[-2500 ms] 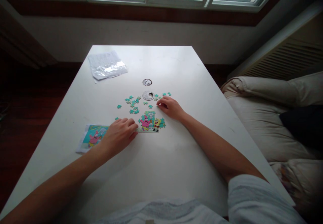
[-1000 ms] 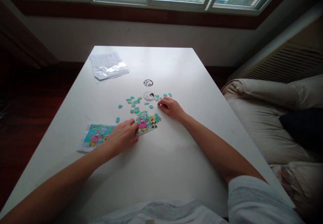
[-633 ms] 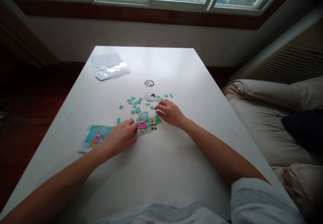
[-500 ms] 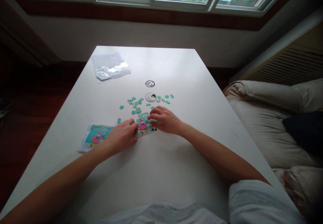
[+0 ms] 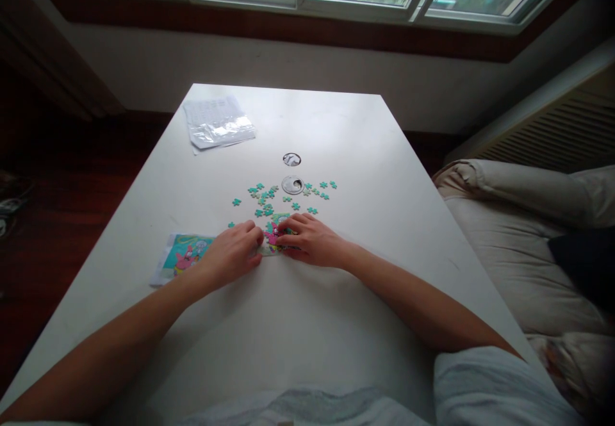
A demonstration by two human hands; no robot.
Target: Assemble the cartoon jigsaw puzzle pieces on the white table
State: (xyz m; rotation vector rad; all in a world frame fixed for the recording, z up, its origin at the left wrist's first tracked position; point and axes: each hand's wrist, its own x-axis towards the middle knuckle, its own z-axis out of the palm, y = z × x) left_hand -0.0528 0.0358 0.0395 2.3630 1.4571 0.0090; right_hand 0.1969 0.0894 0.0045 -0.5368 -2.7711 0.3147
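Note:
A partly joined jigsaw puzzle (image 5: 272, 234) with a pink cartoon starfish lies flat on the white table, between my hands. My left hand (image 5: 237, 246) has its fingers curled and pressed together on the puzzle's left edge. From the right, my right hand (image 5: 310, 240) reaches over the puzzle, its bent fingers closed down on the picture and covering its right part. Whether a loose piece is under those fingertips is hidden. Several loose green puzzle pieces (image 5: 268, 194) are scattered just beyond both hands.
A picture sheet (image 5: 185, 256) in a clear sleeve lies left, partly behind my left forearm. Farther off are a clear plastic bag (image 5: 221, 128) with paper and two round table inserts, one a grey cable-hole cover (image 5: 292, 185). A beige sofa (image 5: 509, 240) stands along the right side.
My right hand has shifted nearer to me and leftward over the puzzle, uncovering a loose green piece beyond it. The left hand stays at the puzzle's edge. The view has shifted slightly.

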